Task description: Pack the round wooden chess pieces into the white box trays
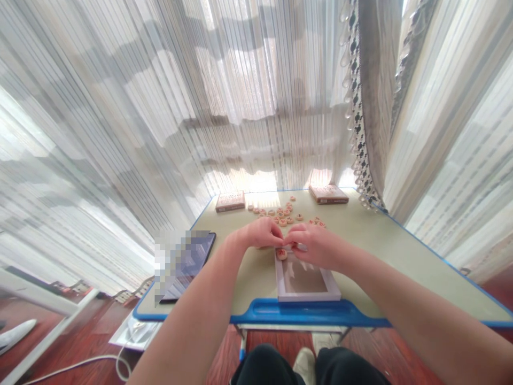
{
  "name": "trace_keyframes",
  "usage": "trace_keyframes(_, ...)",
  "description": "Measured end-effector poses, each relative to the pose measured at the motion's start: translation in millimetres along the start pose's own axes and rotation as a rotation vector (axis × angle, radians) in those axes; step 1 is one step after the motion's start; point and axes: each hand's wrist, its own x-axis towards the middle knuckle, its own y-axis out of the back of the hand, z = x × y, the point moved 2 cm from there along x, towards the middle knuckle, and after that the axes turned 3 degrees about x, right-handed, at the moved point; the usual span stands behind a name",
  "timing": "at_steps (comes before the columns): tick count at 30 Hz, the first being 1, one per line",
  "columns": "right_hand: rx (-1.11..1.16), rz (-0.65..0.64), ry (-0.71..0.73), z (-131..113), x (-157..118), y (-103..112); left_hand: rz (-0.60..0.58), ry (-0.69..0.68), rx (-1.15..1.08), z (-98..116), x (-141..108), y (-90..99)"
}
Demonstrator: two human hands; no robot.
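My left hand [267, 232] and my right hand [315, 245] meet over the far edge of a shallow white open box [308, 296], their fingertips almost touching. In the right hand, bent fingers close around a round wooden xiangqi piece, mostly hidden by them. The left fingers are pinched together, and what they hold, if anything, is hidden. Below the fingertips, a xiangqi piece with a red character [281, 254] lies in the box's far left corner. Beyond both hands, several loose xiangqi pieces [289, 220] are scattered on the pale table [372, 256].
A brown-and-white flat box [230, 201] lies at the table's back left, another flat box [328, 194] at its back right. On the left is a dark tablet [190, 267]. A blue pencil trough [296, 310] lines the front edge. Sheer curtains [248, 107] hang behind.
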Motion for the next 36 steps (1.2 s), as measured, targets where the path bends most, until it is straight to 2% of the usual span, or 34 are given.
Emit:
trace_keyframes(3, 0.035, -0.036, -0.014, 1.2, -1.5, 1.3, -0.004, 0.015, -0.009, -0.1, -1.5, 1.8)
trace_keyframes(7, 0.035, -0.151, -0.082, 8.3, -2.7, -3.2, 0.014, 0.076, 0.006, -7.0, 0.3, 2.6)
trace_keyframes(10, 0.065, -0.195, -0.116, 12.3, -2.6, -4.7, 0.117, 0.067, 0.065, -13.1, 5.3, 1.4)
trace_keyframes(13, 0.099, -0.177, -0.131, 15.7, -1.7, -2.4, 0.219, 0.011, 0.118, -16.6, 10.1, -1.6)
trace_keyframes(17, -0.035, -0.138, -0.152, 26.8, -1.2, -0.4, 0.321, 0.004, 0.158, -20.0, 13.8, -5.2)
trace_keyframes(21, -0.118, -0.167, -0.236, 38.5, -0.6, -2.8, 0.412, -0.044, 0.211, -23.0, 18.7, -7.8)
trace_keyframes(27, -0.112, -0.204, -0.288, 36.2, 2.0, -5.5, 0.440, -0.113, 0.212, -27.2, 25.4, -12.9)
trace_keyframes(30, -0.115, -0.190, -0.245, 34.7, 1.9, -6.4, 0.465, -0.122, 0.203, -27.5, 26.4, -13.3)
trace_keyframes(36, -0.167, -0.224, -0.189, 37.0, 0.7, -8.8, 0.433, -0.090, 0.211, -23.4, 24.9, -10.1)
